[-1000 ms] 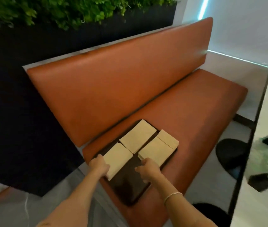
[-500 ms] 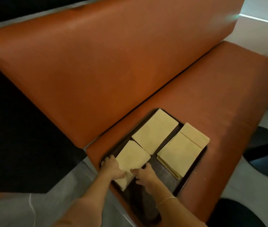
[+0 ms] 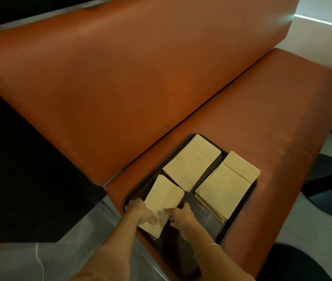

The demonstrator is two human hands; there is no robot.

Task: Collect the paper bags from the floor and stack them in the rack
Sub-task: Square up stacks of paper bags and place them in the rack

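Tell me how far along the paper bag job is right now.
Looks done: two stacks of paper bags lie flat on the dark tray on the orange bench. In hand: the left hand and right hand grip a third stack. Left: no rack is in view.

Lighting around me is dim and warm. A bright light strip [image 3: 323, 22] glows at upper right. Left side falls into black shadow. Wide-angle edges bend; detail is soft.

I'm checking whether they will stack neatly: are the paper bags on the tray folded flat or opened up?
Folded flat. All three piles of bags lie thin on the tray, bottom flaps creased over. Both hands hold the nearest pile.
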